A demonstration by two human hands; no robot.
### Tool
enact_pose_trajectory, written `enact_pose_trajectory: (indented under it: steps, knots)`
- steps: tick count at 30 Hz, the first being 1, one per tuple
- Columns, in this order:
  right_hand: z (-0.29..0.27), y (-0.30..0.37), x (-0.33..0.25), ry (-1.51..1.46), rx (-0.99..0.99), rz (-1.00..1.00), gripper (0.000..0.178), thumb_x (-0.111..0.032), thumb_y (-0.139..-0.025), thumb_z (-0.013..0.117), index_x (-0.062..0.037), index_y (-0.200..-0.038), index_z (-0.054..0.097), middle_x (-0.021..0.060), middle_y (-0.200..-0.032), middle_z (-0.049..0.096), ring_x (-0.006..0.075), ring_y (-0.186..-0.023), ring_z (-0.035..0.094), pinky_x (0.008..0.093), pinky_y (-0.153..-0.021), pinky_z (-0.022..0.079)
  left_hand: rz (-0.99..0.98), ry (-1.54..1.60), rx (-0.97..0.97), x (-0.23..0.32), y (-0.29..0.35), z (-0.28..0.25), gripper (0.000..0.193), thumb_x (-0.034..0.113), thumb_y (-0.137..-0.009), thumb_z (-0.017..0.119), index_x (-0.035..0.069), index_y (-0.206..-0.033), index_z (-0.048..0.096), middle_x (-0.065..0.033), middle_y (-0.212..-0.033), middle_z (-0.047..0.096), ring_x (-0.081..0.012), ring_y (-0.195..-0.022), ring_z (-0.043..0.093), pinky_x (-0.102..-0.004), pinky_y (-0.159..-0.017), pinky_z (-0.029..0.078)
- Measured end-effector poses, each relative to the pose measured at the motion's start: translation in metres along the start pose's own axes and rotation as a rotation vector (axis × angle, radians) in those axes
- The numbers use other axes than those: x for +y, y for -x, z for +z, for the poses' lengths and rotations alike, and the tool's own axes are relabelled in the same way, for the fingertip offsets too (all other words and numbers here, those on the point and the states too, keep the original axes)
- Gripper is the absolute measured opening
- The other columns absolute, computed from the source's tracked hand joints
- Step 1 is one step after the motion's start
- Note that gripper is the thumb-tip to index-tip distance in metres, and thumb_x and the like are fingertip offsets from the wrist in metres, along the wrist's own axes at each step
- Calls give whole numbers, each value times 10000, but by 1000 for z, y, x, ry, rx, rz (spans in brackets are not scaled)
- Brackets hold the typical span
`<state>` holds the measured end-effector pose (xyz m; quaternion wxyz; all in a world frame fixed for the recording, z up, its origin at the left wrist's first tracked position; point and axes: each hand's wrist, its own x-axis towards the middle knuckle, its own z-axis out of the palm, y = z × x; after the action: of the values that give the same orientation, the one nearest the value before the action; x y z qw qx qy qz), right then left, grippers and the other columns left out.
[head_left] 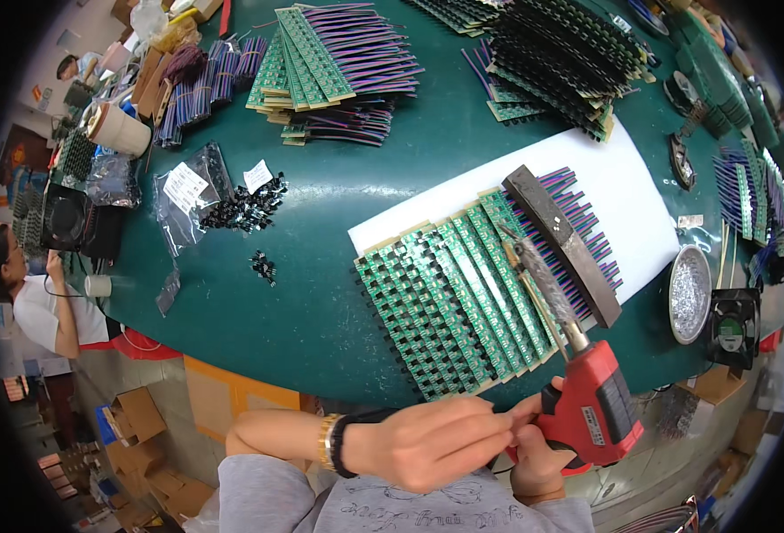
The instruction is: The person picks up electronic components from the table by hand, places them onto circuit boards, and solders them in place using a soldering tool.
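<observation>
- Gripping the red soldering gun [590, 404], the right hand [538, 457] has its fingers wrapped on the handle, thumb up near the left fingertips.
- Left hand [432, 444]: fingers bent and bunched side by side, tips right up against the right hand. Can't tell if they're closed on anything, that bit's hidden.
- Left forearm comes across from the left, back of the hand up, gold bracelet [326, 441] and black band [340, 447] on the wrist.
- Gun's nose points up and left, over the green circuit boards [445, 311].
- Those boards sit in a row on a white sheet [636, 186], dark bar [561, 244] lying across their purple wires [587, 222].
</observation>
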<state>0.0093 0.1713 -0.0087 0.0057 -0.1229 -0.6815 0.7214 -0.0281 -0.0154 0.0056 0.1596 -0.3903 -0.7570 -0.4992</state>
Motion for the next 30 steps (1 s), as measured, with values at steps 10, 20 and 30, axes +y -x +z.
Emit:
enact_pose_trajectory:
  steps: [10, 20, 30]
  knots:
    - [-25, -10, 13, 120, -274, -177, 663, 62, -755, 623, -2, -1365, 372, 95, -696, 598, 108, -526, 502, 229, -473, 400, -25, -133, -37, -2, -6, 13, 323, 59, -724, 656, -97, -1006, 647, -155, -951, 635, -269, -810, 645, -355, -749, 581]
    - [-22, -10, 6, 173, -266, -192, 660, 83, -771, 597, 32, -1381, 348, 115, -683, 601, 124, -534, 524, 232, -488, 427, -45, -297, -116, -17, -20, -14, 235, 111, -740, 671, -37, -922, 667, -91, -809, 632, -224, -710, 607, -297, -608, 521]
    - [-26, -5, 22, -128, -46, -119, 579, -156, -912, 614, 53, -1371, 330, 89, -605, 548, 143, -433, 456, 284, -467, 423, -376, -507, 156, -102, -25, -30, 165, -25, -665, 744, 41, -765, 630, -45, -696, 566, -208, -623, 554, -329, -554, 427]
